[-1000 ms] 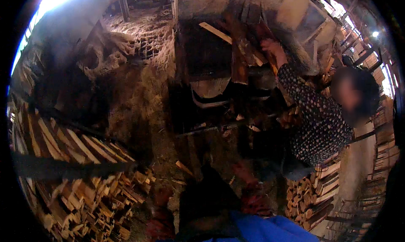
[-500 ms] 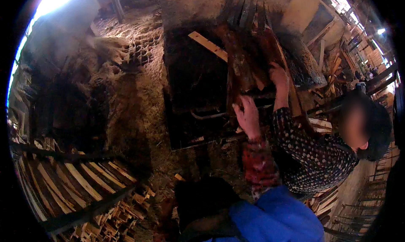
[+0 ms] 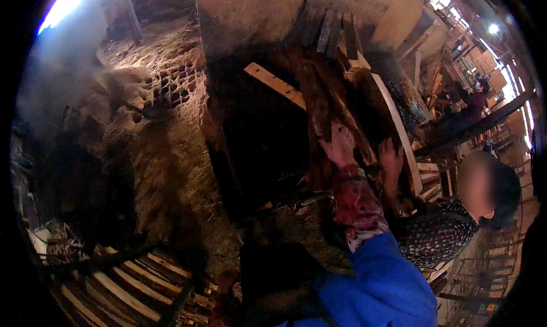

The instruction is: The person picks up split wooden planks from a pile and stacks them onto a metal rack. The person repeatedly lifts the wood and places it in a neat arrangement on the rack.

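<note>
My right hand (image 3: 340,147) is raised, its fingers closed on a dark, rough wooden slab (image 3: 327,99) that leans among other boards against a big dark frame (image 3: 262,139). My sleeve is red patterned, with blue cloth at the shoulder. Beside it, a co-worker's hand (image 3: 391,163) holds the same bundle of boards. That person (image 3: 439,236), in a dotted dark top, stands at my right. My left hand is lost in the dark low down, and only a reddish sleeve (image 3: 225,295) shows near the bottom edge.
A pale plank (image 3: 276,84) slants across the dark frame. Sawdust heaps (image 3: 165,156) cover the ground to the left. Stacked pale wood slats (image 3: 122,284) lie at lower left. More timber stacks (image 3: 484,59) stand far right, with a distant person among them.
My right hand has risen from near my waist up to the leaning slabs. The view has swung closer to the frame, and the co-worker now stands lower right.
</note>
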